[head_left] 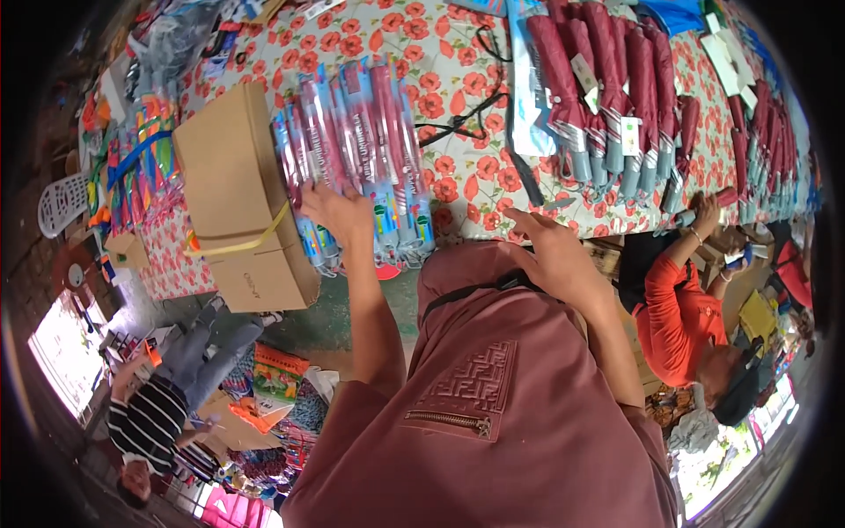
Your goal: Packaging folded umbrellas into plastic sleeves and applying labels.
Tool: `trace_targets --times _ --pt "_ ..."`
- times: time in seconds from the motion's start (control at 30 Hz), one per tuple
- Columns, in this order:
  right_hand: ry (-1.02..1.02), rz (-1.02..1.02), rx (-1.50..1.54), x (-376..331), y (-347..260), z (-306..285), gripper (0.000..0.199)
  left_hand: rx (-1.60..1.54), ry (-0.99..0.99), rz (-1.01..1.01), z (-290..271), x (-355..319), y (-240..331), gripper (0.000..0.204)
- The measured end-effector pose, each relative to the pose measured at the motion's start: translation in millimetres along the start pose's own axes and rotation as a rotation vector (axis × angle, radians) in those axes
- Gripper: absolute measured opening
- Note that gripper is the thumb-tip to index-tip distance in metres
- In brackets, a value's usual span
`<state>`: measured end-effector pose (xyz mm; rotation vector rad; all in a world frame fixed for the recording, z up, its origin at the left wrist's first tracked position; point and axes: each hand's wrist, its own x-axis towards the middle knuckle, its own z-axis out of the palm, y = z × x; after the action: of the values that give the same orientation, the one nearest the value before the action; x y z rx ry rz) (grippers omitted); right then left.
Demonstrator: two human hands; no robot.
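My left hand (341,216) rests on a row of maroon folding umbrellas in clear and blue plastic sleeves (356,132), its fingers spread over their lower part. The sleeved umbrellas lie side by side against a brown cardboard box (224,167). My right hand (559,255) hangs open at the table's front edge, above my lap, with nothing in it. Just beyond its fingertips lies a small grey blade-like piece (559,203). Unsleeved maroon umbrellas with grey handles (607,97) are piled farther right, some bearing white tags.
A flowered tablecloth (458,180) covers the table. Black straps (466,123) lie mid-table. Colourful wrapped bundles (145,167) stand left of the box. At right, a person in an orange top (682,308) holds an umbrella. Another person in a striped shirt (150,422) is at lower left.
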<state>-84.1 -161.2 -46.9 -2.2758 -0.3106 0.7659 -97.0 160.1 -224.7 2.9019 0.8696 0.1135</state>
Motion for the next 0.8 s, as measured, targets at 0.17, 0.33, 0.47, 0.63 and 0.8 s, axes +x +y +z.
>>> trace_targets --times 0.17,0.33,0.47,0.63,0.8 --pt "-0.060 0.094 -0.042 3 3 -13 0.044 -0.723 0.201 0.164 -14 -7 82 0.035" --pt "-0.044 0.090 -0.061 11 8 -16 0.049 -0.908 -0.474 0.300 5 -13 175 0.023" --pt "-0.039 0.101 -0.075 18 6 -16 0.047 -0.664 -0.606 0.391 40 -17 226 0.032" --pt "-0.066 0.166 -0.067 24 4 -18 0.043 -0.613 -0.571 0.335 74 -19 247 0.020" --pt "0.082 0.154 0.022 34 16 -16 0.040 -0.531 -0.532 0.408 64 -13 244 0.009"
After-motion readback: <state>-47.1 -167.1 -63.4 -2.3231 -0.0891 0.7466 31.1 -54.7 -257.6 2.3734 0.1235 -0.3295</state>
